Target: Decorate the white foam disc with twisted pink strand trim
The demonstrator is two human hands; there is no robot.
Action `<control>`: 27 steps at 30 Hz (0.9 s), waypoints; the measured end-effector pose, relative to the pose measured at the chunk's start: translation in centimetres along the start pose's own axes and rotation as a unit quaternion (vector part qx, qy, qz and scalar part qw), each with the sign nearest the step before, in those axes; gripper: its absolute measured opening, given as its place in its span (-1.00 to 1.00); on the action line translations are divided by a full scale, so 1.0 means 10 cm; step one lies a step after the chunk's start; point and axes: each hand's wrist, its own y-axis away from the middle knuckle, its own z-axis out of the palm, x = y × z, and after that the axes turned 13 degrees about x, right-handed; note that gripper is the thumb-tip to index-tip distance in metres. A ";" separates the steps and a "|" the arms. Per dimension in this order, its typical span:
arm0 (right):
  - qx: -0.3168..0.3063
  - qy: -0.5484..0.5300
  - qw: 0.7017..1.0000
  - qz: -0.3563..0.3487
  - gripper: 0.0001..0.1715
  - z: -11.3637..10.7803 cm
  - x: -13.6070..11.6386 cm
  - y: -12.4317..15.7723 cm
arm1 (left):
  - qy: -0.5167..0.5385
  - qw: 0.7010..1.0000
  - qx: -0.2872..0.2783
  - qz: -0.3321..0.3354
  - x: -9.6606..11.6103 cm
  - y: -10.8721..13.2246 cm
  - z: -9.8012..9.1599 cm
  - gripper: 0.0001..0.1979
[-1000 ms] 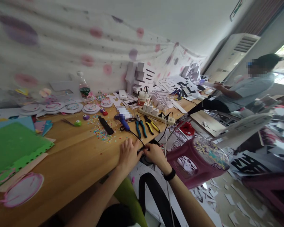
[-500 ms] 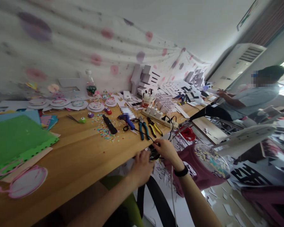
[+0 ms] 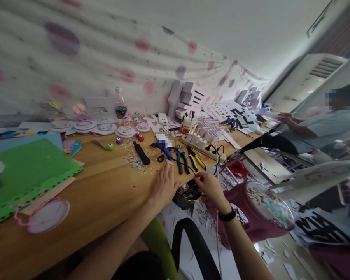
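A blue glue gun [image 3: 162,149] lies on the wooden table, its black cord [image 3: 188,167] trailing toward the edge. At the table edge the fingers of my right hand [image 3: 211,187] pinch that cord. My left hand [image 3: 164,184] rests on the tabletop with its fingers stretched out, just below the glue gun's handle. I cannot make out anything under its palm. Between the hands and the power strip lie teal-handled pliers [image 3: 182,160] and yellow-black pliers [image 3: 196,157]. A black, elongated object [image 3: 141,153] sits to the left among scattered confetti [image 3: 137,165].
A white power strip [image 3: 202,147] with plugs and cables lies behind the pliers. Below the edge are a dark bin [image 3: 186,200] and a maroon stool [image 3: 236,206]. Green sheets [image 3: 35,163] cover the table's left. A person [image 3: 321,124] sits at the far right.
My left hand has moved from beside the table edge up onto the tabletop, near the glue gun. My right hand still pinches the cord. The view has shifted slightly left.
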 end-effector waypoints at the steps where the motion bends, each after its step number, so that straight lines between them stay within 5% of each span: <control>1: 0.001 0.000 1.000 0.001 -0.73 0.01 0.00 0.00 | -0.003 1.000 -0.007 -0.005 0.02 -0.02 0.05 -0.37; 5: 0.005 0.003 1.000 0.002 -0.72 0.01 0.00 0.00 | 0.015 0.998 -0.060 0.014 0.20 0.05 0.19 -0.31; 12: 0.007 0.003 1.000 -0.002 -0.71 0.01 0.00 -0.05 | 0.084 0.975 -0.182 0.091 0.76 0.52 0.20 -0.44; 16: 0.010 0.009 1.000 0.000 -0.72 0.00 0.04 -0.08 | 0.140 0.954 -0.239 0.115 0.97 0.52 0.28 -0.70; 22: 0.009 0.003 1.000 0.002 -0.74 0.06 0.09 -0.09 | 0.217 0.952 -0.217 -0.014 0.74 0.35 0.12 -0.86; 27: 0.015 -0.026 0.999 0.017 -0.75 -0.03 0.05 -0.05 | 0.320 0.920 -0.146 -0.176 0.49 0.34 -0.16 -0.54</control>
